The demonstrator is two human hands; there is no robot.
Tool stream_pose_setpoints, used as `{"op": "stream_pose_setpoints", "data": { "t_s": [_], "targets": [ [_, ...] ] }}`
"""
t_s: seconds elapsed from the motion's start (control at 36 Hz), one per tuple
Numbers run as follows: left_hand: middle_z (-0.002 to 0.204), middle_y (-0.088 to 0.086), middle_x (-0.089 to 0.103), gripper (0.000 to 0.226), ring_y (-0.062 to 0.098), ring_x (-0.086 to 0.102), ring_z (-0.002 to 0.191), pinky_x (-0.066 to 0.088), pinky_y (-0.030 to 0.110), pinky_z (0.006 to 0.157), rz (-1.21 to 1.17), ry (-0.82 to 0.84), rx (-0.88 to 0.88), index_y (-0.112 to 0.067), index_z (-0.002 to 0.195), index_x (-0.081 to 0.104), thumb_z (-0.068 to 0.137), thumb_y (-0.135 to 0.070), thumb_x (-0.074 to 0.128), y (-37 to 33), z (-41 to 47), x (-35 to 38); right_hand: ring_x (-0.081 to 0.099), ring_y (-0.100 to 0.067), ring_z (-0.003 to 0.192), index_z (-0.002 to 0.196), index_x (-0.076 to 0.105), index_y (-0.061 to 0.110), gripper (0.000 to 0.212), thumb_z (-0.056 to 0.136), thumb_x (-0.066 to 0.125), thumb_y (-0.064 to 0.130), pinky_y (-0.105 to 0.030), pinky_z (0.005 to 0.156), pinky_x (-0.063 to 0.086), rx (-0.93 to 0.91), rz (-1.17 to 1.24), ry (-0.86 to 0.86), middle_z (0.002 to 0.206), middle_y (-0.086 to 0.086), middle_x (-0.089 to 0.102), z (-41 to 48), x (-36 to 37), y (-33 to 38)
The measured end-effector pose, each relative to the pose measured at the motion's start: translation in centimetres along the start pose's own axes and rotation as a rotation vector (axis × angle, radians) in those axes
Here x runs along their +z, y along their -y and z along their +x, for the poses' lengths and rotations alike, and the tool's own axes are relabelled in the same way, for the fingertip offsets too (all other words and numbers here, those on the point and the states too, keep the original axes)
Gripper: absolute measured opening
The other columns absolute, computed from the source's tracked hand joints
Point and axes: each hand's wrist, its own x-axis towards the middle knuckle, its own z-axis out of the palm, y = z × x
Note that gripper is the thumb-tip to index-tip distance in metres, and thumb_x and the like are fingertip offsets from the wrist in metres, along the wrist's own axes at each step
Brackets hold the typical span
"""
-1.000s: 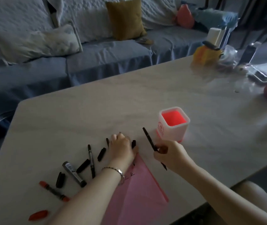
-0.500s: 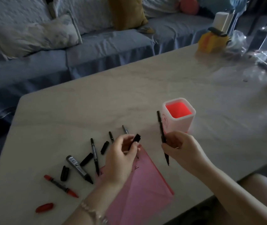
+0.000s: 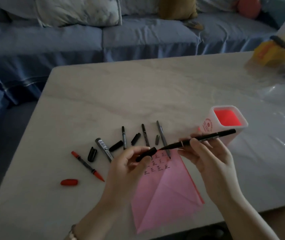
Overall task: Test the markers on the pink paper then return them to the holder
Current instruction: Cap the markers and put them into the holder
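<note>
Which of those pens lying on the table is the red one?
The marker farthest left, with red ends and its red cap lying loose beside it; the others on the table are black or grey.

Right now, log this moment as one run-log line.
left hand: holds black cap | right hand: holds black marker, tip toward cap | pink paper: test marks written | holder: upright

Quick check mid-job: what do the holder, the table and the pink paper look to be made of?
Holder: probably plastic, white, smooth, slightly translucent; rounded moulded rim, red glow inside. Table: polished stone or a marble-look top, I cannot tell which; pale veining, glossy reflections. Pink paper: thin matte paper; it holds sharp fold creases and ink marks.
</note>
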Motion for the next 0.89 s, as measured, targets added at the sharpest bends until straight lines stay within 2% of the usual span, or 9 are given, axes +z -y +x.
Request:
{"op": "stream_pose_setpoints", "data": {
  "t_s": [0.06, 0.14, 0.28, 0.42, 0.5, 0.58, 0.69, 0.81, 0.89],
  "targets": [
    [0.084, -0.021, 0.069, 0.026, 0.001, 0.064, 0.070, 0.048, 0.011, 0.060, 0.000, 0.000, -0.008, -0.036, 0.085, 0.064, 0.082, -0.010, 0.065, 0.1, -0.2, -0.1, 0.070, -0.020, 0.078, 0.082, 0.066, 0.012, 0.043, 0.051, 0.079, 0.038, -0.025, 0.067, 0.056, -0.002, -0.006, 0.022, 0.080, -0.006, 0.071, 0.0, 0.0, -0.1],
    [0.085, -0.017, 0.069, 0.025, 0.004, 0.064, 0.073, 0.052, 0.018, 0.064, 0.013, 0.039, -0.002, -0.036, 0.088, 0.064, 0.083, -0.011, 0.063, 0.2, -0.5, -0.1, 0.070, -0.021, 0.077, 0.077, 0.069, 0.018, 0.048, 0.042, 0.083, 0.048, -0.026, 0.067, 0.057, 0.004, -0.013, 0.035, 0.079, -0.007, 0.072, -0.1, -0.1, -0.3],
    [0.088, -0.022, 0.066, 0.029, 0.001, 0.062, 0.077, 0.048, 0.014, 0.065, 0.121, 0.081, 0.066, -0.041, 0.090, 0.063, 0.084, -0.013, 0.064, 0.1, -0.7, 0.4, 0.070, -0.023, 0.069, 0.071, 0.071, 0.015, 0.050, 0.037, 0.084, 0.049, -0.025, 0.062, 0.056, 0.092, -0.021, 0.085, 0.077, -0.011, 0.073, -0.5, 0.1, -0.4],
    [0.088, -0.018, 0.066, 0.019, 0.001, 0.060, 0.076, 0.043, 0.009, 0.064, 0.164, 0.106, 0.099, -0.038, 0.092, 0.063, 0.084, -0.021, 0.063, 0.0, -0.7, 0.8, 0.070, -0.017, 0.065, 0.068, 0.074, 0.015, 0.051, 0.041, 0.079, 0.058, -0.020, 0.055, 0.054, 0.129, -0.066, 0.113, 0.072, -0.009, 0.073, -0.6, -0.2, 0.0],
    [0.089, -0.016, 0.066, 0.017, 0.009, 0.060, 0.072, 0.047, 0.017, 0.060, 0.170, 0.145, 0.100, -0.037, 0.091, 0.063, 0.084, -0.022, 0.063, -0.2, -0.8, 1.0, 0.068, -0.016, 0.061, 0.070, 0.073, 0.012, 0.057, 0.036, 0.081, 0.058, -0.019, 0.052, 0.053, 0.155, -0.071, 0.090, 0.068, -0.009, 0.071, -0.5, -0.7, 0.1],
    [0.086, -0.010, 0.067, 0.015, 0.013, 0.063, 0.074, 0.052, 0.026, 0.066, 0.133, 0.160, 0.099, -0.031, 0.089, 0.065, 0.083, -0.017, 0.065, -0.5, -0.7, 1.2, 0.068, -0.018, 0.059, 0.068, 0.068, 0.014, 0.058, 0.029, 0.086, 0.053, -0.019, 0.049, 0.052, 0.174, -0.060, 0.050, 0.065, -0.009, 0.070, -0.5, -1.1, -0.1],
    [0.084, -0.012, 0.069, 0.013, 0.004, 0.064, 0.073, 0.049, 0.012, 0.064, 0.128, 0.207, 0.110, -0.028, 0.087, 0.068, 0.078, -0.019, 0.069, -1.2, -0.5, 1.7, 0.066, -0.018, 0.055, 0.064, 0.069, 0.012, 0.055, 0.026, 0.088, 0.046, -0.019, 0.050, 0.052, 0.252, -0.011, 0.079, 0.061, -0.013, 0.068, -0.8, -1.3, -0.7],
    [0.088, -0.021, 0.071, 0.031, -0.004, 0.066, 0.080, 0.048, 0.007, 0.071, 0.066, 0.207, 0.073, -0.032, 0.093, 0.070, 0.062, -0.035, 0.073, -1.0, -0.4, 2.0, 0.061, -0.013, 0.051, 0.064, 0.071, 0.010, 0.058, 0.024, 0.088, 0.049, -0.016, 0.050, 0.050, 0.265, -0.063, 0.096, 0.055, -0.009, 0.064, -0.8, -1.9, -1.0],
    [0.074, -0.019, 0.071, 0.033, -0.001, 0.066, 0.064, 0.048, 0.008, 0.058, 0.022, 0.187, 0.065, -0.030, 0.093, 0.071, 0.060, -0.037, 0.071, -0.9, -0.7, 2.2, 0.057, -0.012, 0.049, 0.065, 0.071, 0.009, 0.060, 0.027, 0.086, 0.052, -0.016, 0.048, 0.047, 0.256, -0.117, 0.111, 0.053, -0.008, 0.062, -0.9, -2.2, -1.3]
  ]
}}
